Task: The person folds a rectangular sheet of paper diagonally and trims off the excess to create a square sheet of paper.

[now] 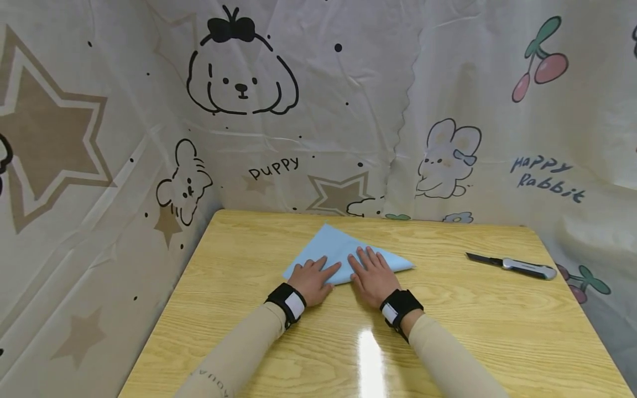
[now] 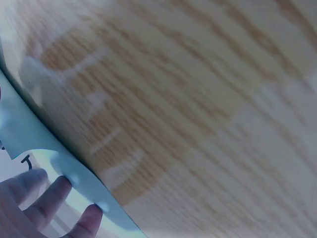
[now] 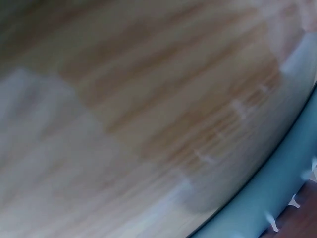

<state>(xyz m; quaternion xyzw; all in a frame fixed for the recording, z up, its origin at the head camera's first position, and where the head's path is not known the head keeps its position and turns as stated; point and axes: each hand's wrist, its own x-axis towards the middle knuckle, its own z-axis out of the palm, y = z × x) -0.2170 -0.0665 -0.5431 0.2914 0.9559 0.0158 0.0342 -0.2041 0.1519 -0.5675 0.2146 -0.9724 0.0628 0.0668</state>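
Folded blue paper [image 1: 338, 248], probably light and easily creased, lies on the counter [image 1: 239, 260] under the left grip [image 1: 309, 283] and right grip [image 1: 375, 281], both unclamped, fingers apart, and seems best pinched at the corner beyond the right grip.

high head view forward and down, wrist views close, paper [image 1: 342, 247] in all

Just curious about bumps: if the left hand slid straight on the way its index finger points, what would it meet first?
Sliding over the blue sheet, the left hand would probably meet the right hand first; exact clearance is unclear.
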